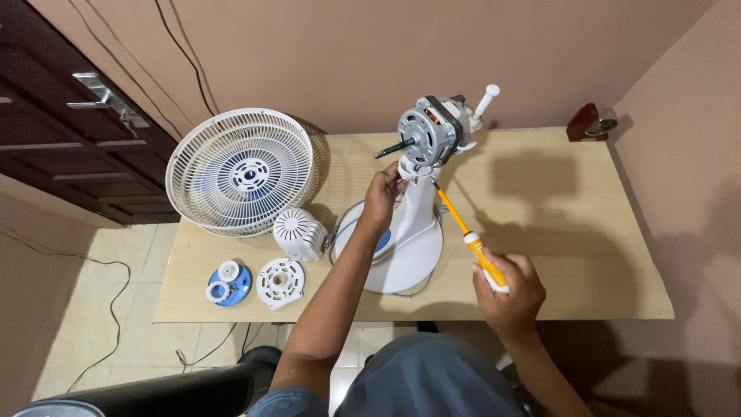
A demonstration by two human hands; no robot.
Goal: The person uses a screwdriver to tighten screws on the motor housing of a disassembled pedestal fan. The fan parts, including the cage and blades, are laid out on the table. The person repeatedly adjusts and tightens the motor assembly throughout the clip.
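Fan stand on the table, grille to its left.

The right half of the pale wooden desk lies open from the white fan stand to the right edge; only a small dark red object sits at its far right corner against the pink wall. The left half is crowded: the round white wire fan guard fills the far left, with the white ribbed motor cover, white slotted disc and blue round cap close together along the near left edge. The bare grey fan motor and the orange-handled screwdriver slanting down from it bar the middle. Narrow gaps separate the left parts.
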